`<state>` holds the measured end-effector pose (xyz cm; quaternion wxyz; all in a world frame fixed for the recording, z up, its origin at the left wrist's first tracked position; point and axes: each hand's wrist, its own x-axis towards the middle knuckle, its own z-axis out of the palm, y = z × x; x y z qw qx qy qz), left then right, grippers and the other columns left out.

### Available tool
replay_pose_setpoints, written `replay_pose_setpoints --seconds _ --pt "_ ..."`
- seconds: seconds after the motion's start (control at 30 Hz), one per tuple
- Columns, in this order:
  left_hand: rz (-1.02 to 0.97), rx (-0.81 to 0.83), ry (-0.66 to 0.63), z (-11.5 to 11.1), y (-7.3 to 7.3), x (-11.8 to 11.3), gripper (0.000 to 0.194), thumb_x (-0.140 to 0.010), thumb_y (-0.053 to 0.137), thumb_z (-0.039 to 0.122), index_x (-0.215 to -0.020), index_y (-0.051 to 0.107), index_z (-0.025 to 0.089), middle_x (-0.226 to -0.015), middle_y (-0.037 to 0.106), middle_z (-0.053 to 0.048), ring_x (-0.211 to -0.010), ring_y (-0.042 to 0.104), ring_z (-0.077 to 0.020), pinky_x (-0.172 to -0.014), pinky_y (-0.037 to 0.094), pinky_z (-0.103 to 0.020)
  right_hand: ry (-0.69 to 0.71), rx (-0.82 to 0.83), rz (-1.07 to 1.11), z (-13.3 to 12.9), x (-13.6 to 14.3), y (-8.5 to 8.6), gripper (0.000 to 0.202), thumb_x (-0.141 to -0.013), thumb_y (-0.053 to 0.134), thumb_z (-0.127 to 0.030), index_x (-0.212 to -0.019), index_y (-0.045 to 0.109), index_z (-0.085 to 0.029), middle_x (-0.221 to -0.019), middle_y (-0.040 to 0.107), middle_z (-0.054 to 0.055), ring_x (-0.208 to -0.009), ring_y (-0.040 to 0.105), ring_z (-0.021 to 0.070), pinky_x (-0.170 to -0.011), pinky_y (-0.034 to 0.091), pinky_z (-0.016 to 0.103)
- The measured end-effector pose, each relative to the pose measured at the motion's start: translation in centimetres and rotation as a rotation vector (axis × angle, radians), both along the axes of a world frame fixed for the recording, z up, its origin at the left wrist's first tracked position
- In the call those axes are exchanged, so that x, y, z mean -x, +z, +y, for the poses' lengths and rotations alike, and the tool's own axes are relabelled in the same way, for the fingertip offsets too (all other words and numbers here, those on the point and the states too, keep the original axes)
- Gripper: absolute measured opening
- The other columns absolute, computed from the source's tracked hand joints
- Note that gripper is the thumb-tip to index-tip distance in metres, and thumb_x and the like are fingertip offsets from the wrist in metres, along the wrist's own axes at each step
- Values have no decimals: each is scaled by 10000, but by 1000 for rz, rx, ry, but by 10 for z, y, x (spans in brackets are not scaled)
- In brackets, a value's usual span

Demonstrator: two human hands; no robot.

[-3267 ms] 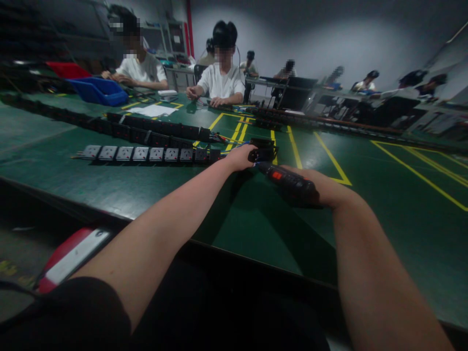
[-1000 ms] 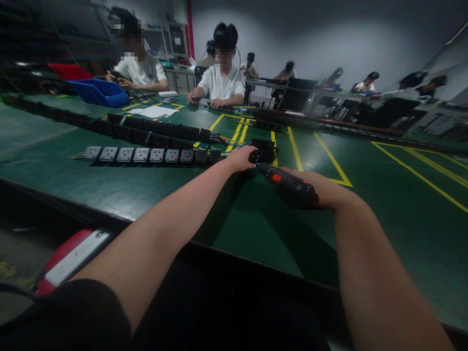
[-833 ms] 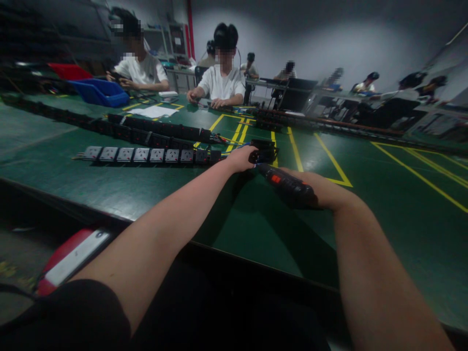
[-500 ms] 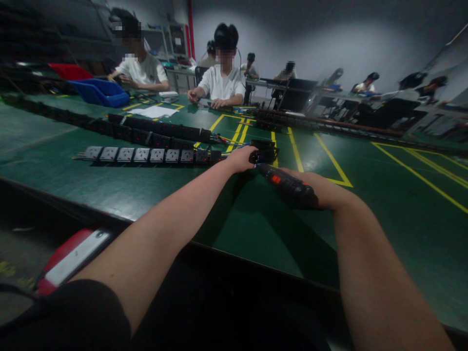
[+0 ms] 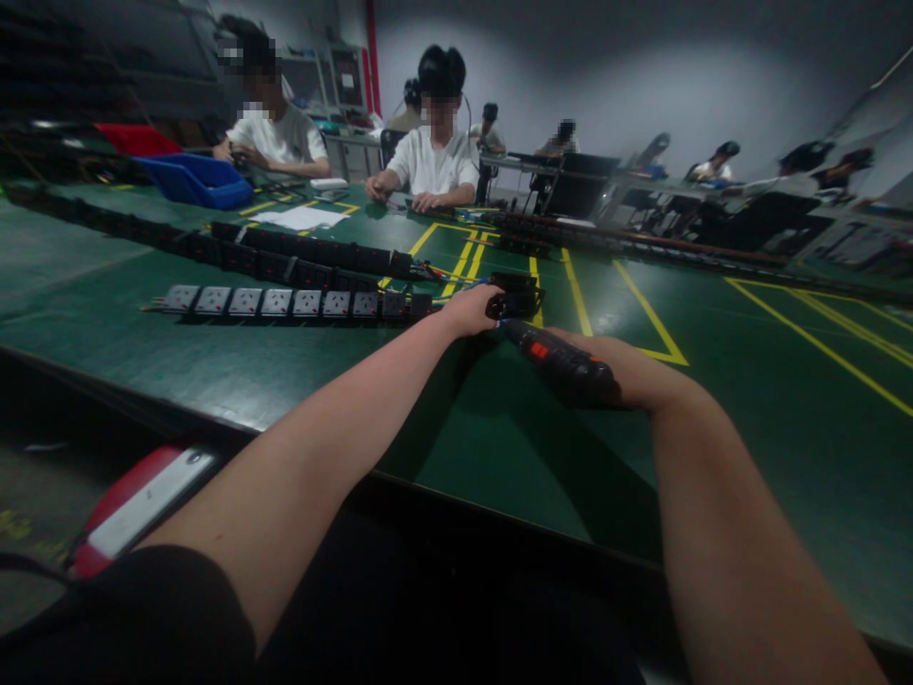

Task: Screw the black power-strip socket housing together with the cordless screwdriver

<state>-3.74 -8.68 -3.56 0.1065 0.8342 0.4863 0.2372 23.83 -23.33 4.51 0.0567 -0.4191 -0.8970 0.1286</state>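
My right hand [image 5: 628, 373] grips a black electric screwdriver [image 5: 560, 360] with a red switch, its tip pointing at a small black module [image 5: 514, 295] on the green table [image 5: 499, 447]. My left hand [image 5: 471, 309] rests closed on the left side of that module, where coloured wires come out. The module ends a long power strip [image 5: 285, 303] with several white sockets, lying flat to the left of my left hand.
More black strips [image 5: 306, 255] lie behind the power strip. A blue bin [image 5: 196, 179] and a red bin [image 5: 135, 138] stand far left. White papers [image 5: 294, 217] lie near two seated people in white shirts. Yellow lines [image 5: 642, 304] mark the table. A red-and-white object [image 5: 135, 504] sits below the table edge.
Almost nothing differs: both my hands and the screwdriver stay where they were. Only the far-left person's hands shift a little.
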Motion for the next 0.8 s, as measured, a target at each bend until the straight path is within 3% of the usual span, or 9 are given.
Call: replay_pose_setpoints --seconds 0.17,0.47,0.8 --pt "4 9 12 0 0 0 738 -920 874 240 -1627 662 223 -1676 696 -129 -1528 685 -339 -1320 536 -437 -11 0 0 0 -1 -1 881 -950 717 -478 -1775 534 -229 -1619 736 163 -1427 747 454 -1194 613 656" --pt "19 10 23 -4 3 -1 746 -926 861 225 -1641 649 225 -1692 687 -124 -1533 681 -333 -1324 526 -425 26 20 33 2 -2 -1 887 -943 739 -507 -1776 532 -286 -1632 735 119 -1452 736 420 -1236 596 620" --pt "7 16 14 -2 2 0 763 -921 869 227 -1651 645 230 -1691 686 -125 -1530 680 -340 -1327 532 -450 0 16 7 2 0 -2 907 -937 725 -496 -1786 517 -255 -1637 727 147 -1450 735 430 -1220 602 633"
